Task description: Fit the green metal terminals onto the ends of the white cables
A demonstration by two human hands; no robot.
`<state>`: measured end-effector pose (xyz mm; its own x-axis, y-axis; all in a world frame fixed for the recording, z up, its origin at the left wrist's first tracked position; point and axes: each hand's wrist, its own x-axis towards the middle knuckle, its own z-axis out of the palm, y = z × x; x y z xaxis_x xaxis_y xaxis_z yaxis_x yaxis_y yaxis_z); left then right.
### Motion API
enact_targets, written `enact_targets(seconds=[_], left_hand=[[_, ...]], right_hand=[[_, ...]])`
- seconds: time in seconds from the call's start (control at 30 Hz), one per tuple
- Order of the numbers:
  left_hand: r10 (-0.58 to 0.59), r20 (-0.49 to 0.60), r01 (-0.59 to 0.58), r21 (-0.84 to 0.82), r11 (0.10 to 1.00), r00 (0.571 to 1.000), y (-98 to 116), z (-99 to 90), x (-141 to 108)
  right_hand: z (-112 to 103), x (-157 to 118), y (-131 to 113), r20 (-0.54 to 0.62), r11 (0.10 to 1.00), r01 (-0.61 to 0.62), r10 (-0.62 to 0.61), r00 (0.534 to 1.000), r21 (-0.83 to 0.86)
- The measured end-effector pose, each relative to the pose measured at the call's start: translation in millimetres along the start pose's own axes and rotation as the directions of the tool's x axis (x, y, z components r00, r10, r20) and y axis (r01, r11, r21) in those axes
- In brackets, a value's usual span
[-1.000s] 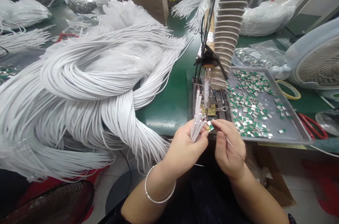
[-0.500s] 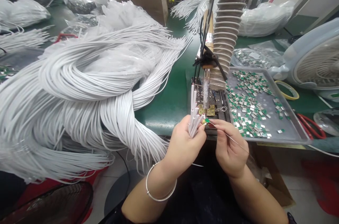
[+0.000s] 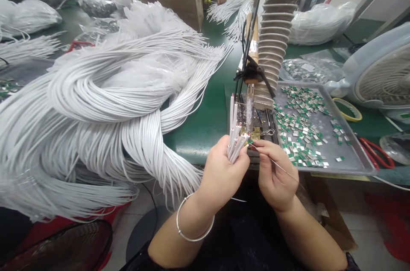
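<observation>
White cables [image 3: 235, 143], one bunch, left hand [image 3: 222, 173]

Left hand [image 3: 222, 173] grips bunched white cable ends [image 3: 235, 143]; right hand [image 3: 275, 177] pinches thin wire [image 3: 282, 168]; metal parts tray [image 3: 361, 164] at 3 o'clock.

A green bench [image 3: 195, 143] carries white cables [image 3: 105, 143] and a metal tray [image 3: 352, 164].

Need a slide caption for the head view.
Left hand grips white cables; right hand holds thin wire by metal-tab tray.
</observation>
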<state>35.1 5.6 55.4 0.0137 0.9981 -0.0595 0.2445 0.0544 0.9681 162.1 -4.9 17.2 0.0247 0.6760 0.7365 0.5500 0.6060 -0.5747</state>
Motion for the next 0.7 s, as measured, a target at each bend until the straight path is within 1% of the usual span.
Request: enact_targets(seconds=[0.2, 0.47, 0.7], left_hand=[[0.023, -0.015, -0.023, 0.016, 1.0, 1.0, -0.2, 0.3, 0.3], [0.035, -0.002, -0.035, 0.021, 0.999, 0.999, 2.2, -1.4, -2.3], [0.081, -0.003, -0.081, -0.005, 0.997, 0.997, -2.9, -0.7, -1.7]], right_hand=[[1.0, 1.3, -0.9, -0.009, 1.0, 0.009, -0.009, 1.0, 0.003], [0.9, 3.7, -3.3, -0.01, 1.0, 0.023, -0.022, 1.0, 0.02], [-0.1, 4.0, -4.0, 0.004, 1.0, 0.009, -0.009, 1.0, 0.019]])
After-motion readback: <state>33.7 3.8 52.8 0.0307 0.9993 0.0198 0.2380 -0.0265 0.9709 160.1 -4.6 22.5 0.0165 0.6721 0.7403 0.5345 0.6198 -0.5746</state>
